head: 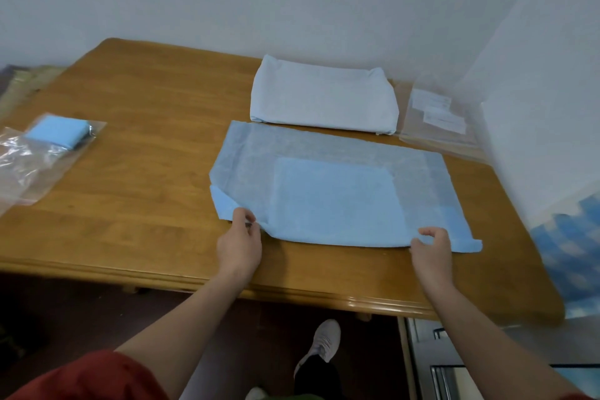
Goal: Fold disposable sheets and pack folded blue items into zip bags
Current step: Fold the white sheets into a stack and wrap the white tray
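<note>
**At centre frame, blue sheet (337, 191) held by its near edge**

Across the middle of the frame the blue sheet lay spread on the wooden table (146, 107), with a darker folded panel showing through its centre. The left hand (240, 243) pinched the near edge by the lower-left corner, where a flap was turned up. The right hand (431, 248) had its fingers curled onto the same edge further right. Just beyond the sheet sat a white folded stack (321, 101), with clear zip bags (435, 117) beside it on the right. At the left of the frame a folded blue item (56, 131) lay inside another zip bag (35, 159).
</note>
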